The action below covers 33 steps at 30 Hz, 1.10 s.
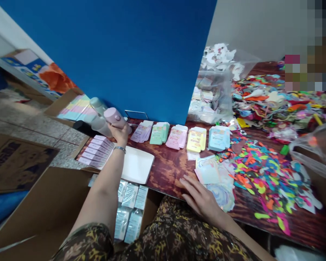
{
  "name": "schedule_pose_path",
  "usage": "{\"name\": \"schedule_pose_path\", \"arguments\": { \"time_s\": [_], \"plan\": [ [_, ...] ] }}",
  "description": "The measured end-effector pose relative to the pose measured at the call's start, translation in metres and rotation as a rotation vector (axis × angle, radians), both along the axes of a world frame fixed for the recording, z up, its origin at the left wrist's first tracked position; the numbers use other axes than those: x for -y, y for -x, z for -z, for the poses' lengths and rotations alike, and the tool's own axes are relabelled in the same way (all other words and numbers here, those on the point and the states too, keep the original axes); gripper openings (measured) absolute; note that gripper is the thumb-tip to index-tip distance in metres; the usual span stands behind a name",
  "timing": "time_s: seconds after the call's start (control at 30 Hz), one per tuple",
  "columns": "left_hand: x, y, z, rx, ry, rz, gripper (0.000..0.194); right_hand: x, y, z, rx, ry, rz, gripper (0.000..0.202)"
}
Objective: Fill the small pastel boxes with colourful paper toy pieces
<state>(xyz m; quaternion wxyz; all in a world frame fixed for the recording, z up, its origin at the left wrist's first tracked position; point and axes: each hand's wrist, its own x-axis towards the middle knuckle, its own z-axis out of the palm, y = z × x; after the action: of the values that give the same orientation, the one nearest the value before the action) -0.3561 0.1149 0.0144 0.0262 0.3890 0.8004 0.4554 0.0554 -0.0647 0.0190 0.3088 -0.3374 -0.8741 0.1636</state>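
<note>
My left hand [120, 133] is wrapped round a bottle with a pale purple lid [114, 116] at the back left of the table. Beside it stand a clear bottle with a pale green lid [97, 104] and a dark cylinder [80, 128]. My right hand [199, 197] lies on the table's front edge with its fingers stretched out and holds nothing. Close to it are printed sheets [208, 170] in pale colours. Small flat packs stand in a row behind: purple [142, 132], green [159, 133], pink [177, 137], yellow [196, 139] and blue [219, 138].
A white tray [137, 165] lies by my left forearm, next to a box of small purple cartons [96, 151]. Below, an open cardboard box [54, 206] holds wrapped packs [130, 194]. Loose balloons [271, 174] cover the right side. A blue panel [125, 54] rises behind.
</note>
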Motion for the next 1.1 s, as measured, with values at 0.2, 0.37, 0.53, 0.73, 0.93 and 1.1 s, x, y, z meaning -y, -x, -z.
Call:
{"name": "schedule_pose_path", "arguments": {
  "time_s": [0.2, 0.37, 0.53, 0.73, 0.93, 1.1],
  "plan": [
    [0.032, -0.067, 0.021, -0.159, 0.153, 0.079, 0.065, -0.001, -0.004, 0.005, 0.001, 0.016, -0.057, 0.05],
    [0.009, -0.132, 0.026, -0.304, 0.342, 0.365, 0.08, 0.0, -0.01, 0.009, -0.001, 0.03, -0.098, 0.05],
    [-0.018, -0.16, 0.023, -0.431, 0.552, 0.409, 0.093, 0.0, -0.017, 0.01, -0.036, 0.007, -0.097, 0.05],
    [-0.021, -0.157, 0.014, -0.5, 0.578, 0.344, 0.102, 0.004, -0.032, 0.014, -0.038, -0.004, -0.07, 0.046],
    [0.017, -0.189, -0.019, -0.621, 0.227, 0.361, 0.112, -0.031, -0.037, -0.016, -0.118, 0.032, 0.042, 0.048],
    [0.093, -0.258, -0.035, -0.626, -0.048, 0.678, 0.103, -0.085, -0.031, -0.052, -0.36, 0.148, 0.242, 0.047]
  ]
}}
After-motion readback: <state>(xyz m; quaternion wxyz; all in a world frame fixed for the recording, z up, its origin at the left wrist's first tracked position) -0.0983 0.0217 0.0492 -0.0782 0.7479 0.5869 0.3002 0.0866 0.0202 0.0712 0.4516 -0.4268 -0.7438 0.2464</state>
